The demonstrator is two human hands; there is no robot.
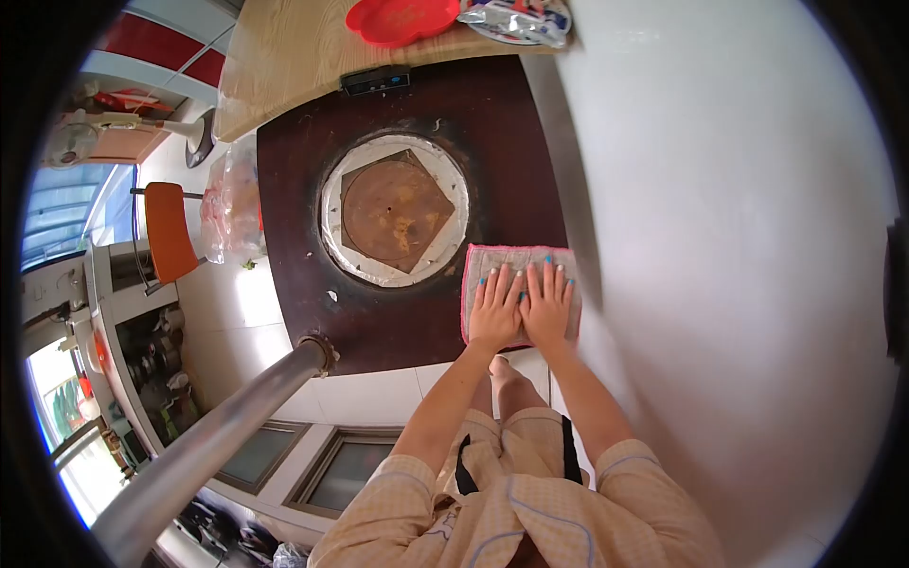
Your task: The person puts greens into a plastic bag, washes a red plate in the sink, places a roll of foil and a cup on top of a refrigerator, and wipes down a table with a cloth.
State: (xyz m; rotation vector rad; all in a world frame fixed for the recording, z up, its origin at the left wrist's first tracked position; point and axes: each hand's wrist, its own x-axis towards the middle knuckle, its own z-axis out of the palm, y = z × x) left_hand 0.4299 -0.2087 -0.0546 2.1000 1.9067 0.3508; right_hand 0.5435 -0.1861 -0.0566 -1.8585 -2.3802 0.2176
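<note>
A grey cloth with a pink edge lies spread on the near right corner of a dark red-brown table. Both palms press down flat on it, side by side. My left hand has its fingers stretched out toward the far edge of the cloth. Just to its right, my right hand lies the same way, fingers spread, some nails painted blue. The cloth hangs slightly past the table's right edge, close to the white wall. Left of the cloth, a round stove top with a foil-like silver ring is set into the table.
A metal pipe rises from the table's near left corner. Behind stands a wooden surface with a red tray and a crumpled plastic packet. An orange chair and a plastic bag are at the left. Small scraps dot the tabletop.
</note>
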